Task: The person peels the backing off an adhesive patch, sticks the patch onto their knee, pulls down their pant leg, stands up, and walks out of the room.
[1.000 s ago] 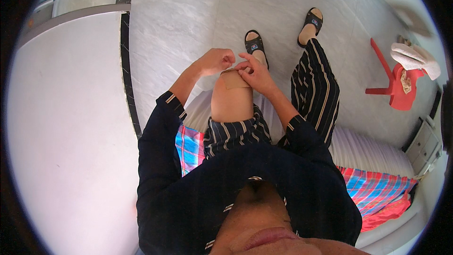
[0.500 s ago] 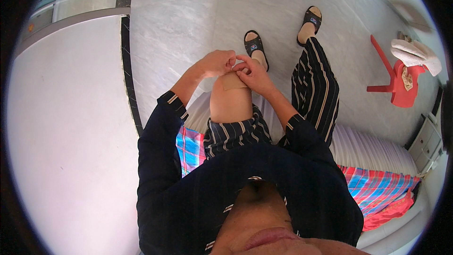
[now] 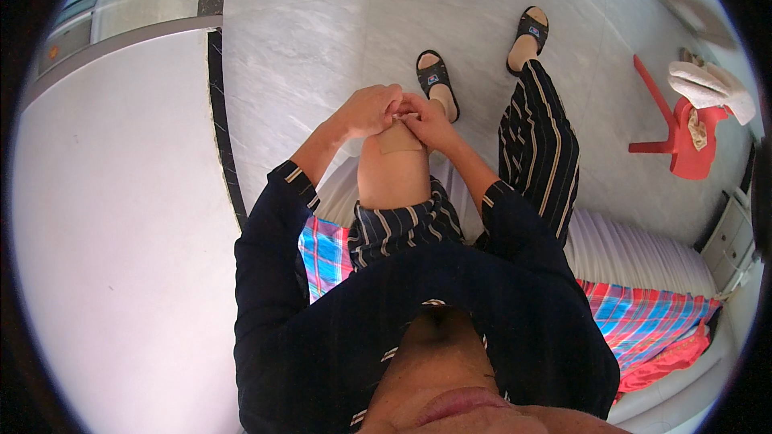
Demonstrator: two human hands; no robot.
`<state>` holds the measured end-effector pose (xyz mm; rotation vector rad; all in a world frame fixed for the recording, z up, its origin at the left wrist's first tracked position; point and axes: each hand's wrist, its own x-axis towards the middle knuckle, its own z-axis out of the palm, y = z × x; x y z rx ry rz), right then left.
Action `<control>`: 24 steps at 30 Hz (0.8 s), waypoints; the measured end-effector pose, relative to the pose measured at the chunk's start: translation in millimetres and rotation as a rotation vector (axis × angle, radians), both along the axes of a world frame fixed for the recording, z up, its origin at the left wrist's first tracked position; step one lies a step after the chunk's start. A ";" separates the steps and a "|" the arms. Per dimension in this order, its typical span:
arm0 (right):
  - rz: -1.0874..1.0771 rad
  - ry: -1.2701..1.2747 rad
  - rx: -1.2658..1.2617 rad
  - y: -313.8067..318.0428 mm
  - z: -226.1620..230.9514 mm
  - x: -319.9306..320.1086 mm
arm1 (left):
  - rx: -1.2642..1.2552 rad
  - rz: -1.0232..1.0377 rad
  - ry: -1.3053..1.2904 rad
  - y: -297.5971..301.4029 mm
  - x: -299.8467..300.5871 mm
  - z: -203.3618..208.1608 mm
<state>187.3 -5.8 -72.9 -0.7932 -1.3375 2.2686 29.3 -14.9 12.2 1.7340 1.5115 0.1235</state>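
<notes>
A tan, square-edged adhesive patch (image 3: 399, 140) lies against the skin of my bare left knee (image 3: 394, 177), its far edge running under my fingers. My left hand (image 3: 373, 111) is closed in a pinch at that far edge. From the other side my right hand (image 3: 429, 122) pinches the same edge, its fingertips meeting those of the left. A small whitish sliver shows between the fingertips, too small to name. The striped trouser leg (image 3: 406, 229) is rolled up above the knee.
I sit on a bed edge with a plaid sheet (image 3: 643, 317) and pale pleated skirt (image 3: 635, 253). A red plastic stool (image 3: 693, 153) at the right bears a white cloth (image 3: 708, 84). Black slippers (image 3: 435, 74) are on my feet. A white panel (image 3: 121, 217) stands at the left.
My right hand has curled in closer to the left, and the fingers now meet at the patch's far edge. More of the patch shows beside the right hand.
</notes>
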 end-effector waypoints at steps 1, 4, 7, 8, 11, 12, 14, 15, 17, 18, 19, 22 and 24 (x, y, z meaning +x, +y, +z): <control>-0.002 0.000 0.000 1.1 -5.0 -0.4 | -0.015 0.031 0.003 0.4 1.4 1.3; 0.103 0.026 -0.039 5.8 -9.7 1.9 | -0.059 0.162 0.004 -2.0 3.2 2.1; 0.213 -0.094 -0.243 15.9 6.4 1.0 | -0.188 0.320 -0.018 -5.4 -3.4 -7.1; 0.238 -0.130 -0.217 17.6 6.1 0.3 | -0.188 0.318 -0.021 -4.2 -3.1 -8.1; 0.259 -0.206 -0.167 15.6 6.7 -4.9 | -0.235 0.387 -0.064 -2.0 -2.5 -7.7; 0.256 -0.243 -0.142 14.0 6.3 -6.8 | -0.258 0.399 -0.055 -1.5 -2.7 -5.8; 0.255 -0.258 -0.133 11.5 2.5 -8.1 | -0.282 0.410 -0.046 -0.3 -0.9 0.2; 0.254 -0.274 -0.123 10.6 0.4 -8.2 | -0.246 0.411 -0.042 -0.9 1.6 4.8; 0.224 -0.298 -0.063 7.7 -1.2 -7.9 | -0.210 0.412 -0.036 -5.6 5.0 9.3; 0.193 -0.321 -0.002 5.8 -0.6 -8.2 | -0.160 0.433 -0.055 -9.1 6.1 9.7; 0.193 -0.320 -0.002 1.1 -3.0 -9.2 | -0.110 0.453 -0.074 -12.7 7.3 9.6; 0.069 -0.334 0.060 -11.2 -6.8 -12.1 | 0.078 0.469 -0.099 -22.5 12.5 5.7; 0.013 -0.322 0.086 -15.6 -3.4 -11.3 | 0.068 0.504 -0.113 -27.4 14.9 4.7</control>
